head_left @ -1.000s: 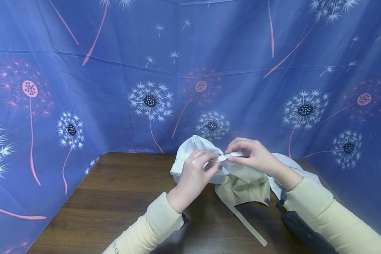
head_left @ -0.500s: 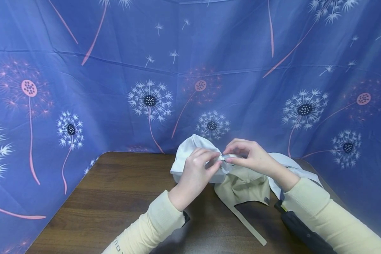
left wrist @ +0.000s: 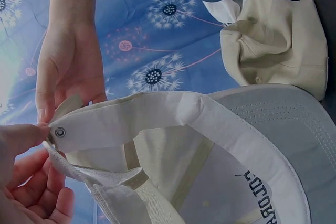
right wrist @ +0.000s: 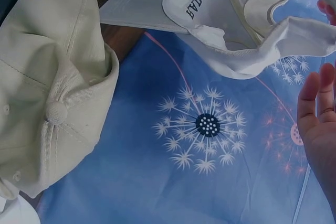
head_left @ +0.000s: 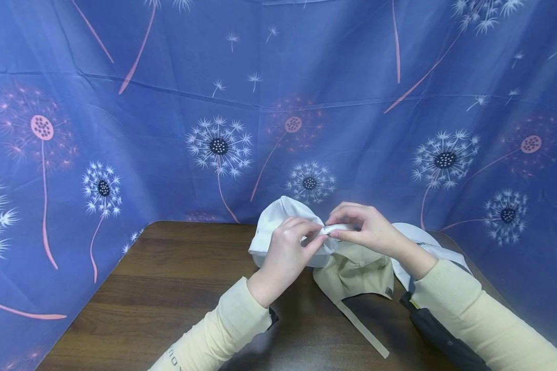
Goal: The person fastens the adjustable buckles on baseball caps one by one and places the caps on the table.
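Observation:
Above the table, a white baseball cap [head_left: 278, 219] is held between both hands, its grey brim low and its back strap [head_left: 338, 227] toward the right. My left hand [head_left: 288, 252] pinches the back edge of the cap with thumb and fingers. The right hand [head_left: 369, 228] pinches the strap, its fingertips close to the left ones. In the left wrist view, the cap's inside faces the camera, with dark lettering on the lining and a round metal eyelet [left wrist: 60, 132] beside the left thumb. Fingers partly hide where the strap meets the band.
A beige cap [head_left: 359, 270] lies on the brown wooden table [head_left: 167, 278] below the hands, its loose strap [head_left: 364, 330] stretching toward the front. Behind the right forearm lies another white cap [head_left: 418, 237]. A blue patterned cloth [head_left: 167, 129] hangs around the table.
The right hand has shifted slightly left, bringing its fingertips nearer the left hand's. The strap between them has changed angle a little. The cap has stayed nearly in place.

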Motion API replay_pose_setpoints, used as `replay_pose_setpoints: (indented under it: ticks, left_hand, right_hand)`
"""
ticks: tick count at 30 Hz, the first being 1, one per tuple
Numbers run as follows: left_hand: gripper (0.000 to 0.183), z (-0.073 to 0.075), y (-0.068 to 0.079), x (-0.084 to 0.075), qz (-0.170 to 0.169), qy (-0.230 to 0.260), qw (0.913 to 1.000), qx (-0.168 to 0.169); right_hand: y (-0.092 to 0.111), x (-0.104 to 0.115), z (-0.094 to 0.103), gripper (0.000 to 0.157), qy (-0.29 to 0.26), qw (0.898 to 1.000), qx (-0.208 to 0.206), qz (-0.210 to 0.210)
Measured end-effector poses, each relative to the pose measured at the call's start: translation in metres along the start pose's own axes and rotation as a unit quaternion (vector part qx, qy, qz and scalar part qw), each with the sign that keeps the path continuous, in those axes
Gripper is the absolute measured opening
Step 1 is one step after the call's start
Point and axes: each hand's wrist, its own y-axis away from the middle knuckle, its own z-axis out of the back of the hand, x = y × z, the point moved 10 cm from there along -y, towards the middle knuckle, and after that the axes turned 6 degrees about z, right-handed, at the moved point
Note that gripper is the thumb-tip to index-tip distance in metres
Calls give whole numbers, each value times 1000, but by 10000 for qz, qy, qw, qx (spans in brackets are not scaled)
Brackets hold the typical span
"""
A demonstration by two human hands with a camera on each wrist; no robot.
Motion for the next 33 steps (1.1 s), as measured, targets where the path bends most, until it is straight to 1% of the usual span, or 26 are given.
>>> replay_pose_setpoints:
  ticks: [4, 9, 12, 16, 21, 24, 27, 29, 33]
  left_hand:
    - [12, -1, -1, 1, 74, 68, 9999, 13]
    - [11, -3, -2, 5, 275, 229, 9993, 91]
    - [11, -5, -4, 9, 462, 343, 9982, 183]
    - [12, -7, -5, 15, 671, 487, 9961, 292]
    - [12, -10, -8, 20, 855, 622, 9936, 388]
    - [11, -11, -9, 20, 897, 631, 9932, 394]
    - [11, -10, -10, 21, 978, 638, 9924, 399]
    - [12, -10, -11, 23, 1065, 610, 9917, 386]
    - [14, -9, -13, 27, 1208, 533, 9906, 358]
  right_hand:
    - [1, -4, -1, 18, -73, 9999, -11, 98]
    - [4, -23, -2, 19, 1, 10000, 23, 31]
    - [3, -18, -1, 18, -23, 9999, 17, -97]
    - [1, -3, 1, 17, -89, 9995, -52, -297]
    - [5, -9, 2, 22, -110, 9980, -236, -574]
    - [11, -18, 7, 26, 59, 9961, -562, -671]
    - [19, -26, 15, 28, 343, 9912, -1095, -658]
    - [24, -28, 20, 26, 497, 9861, -1455, -636]
    - [33, -24, 25, 20, 861, 9725, -2064, -644]
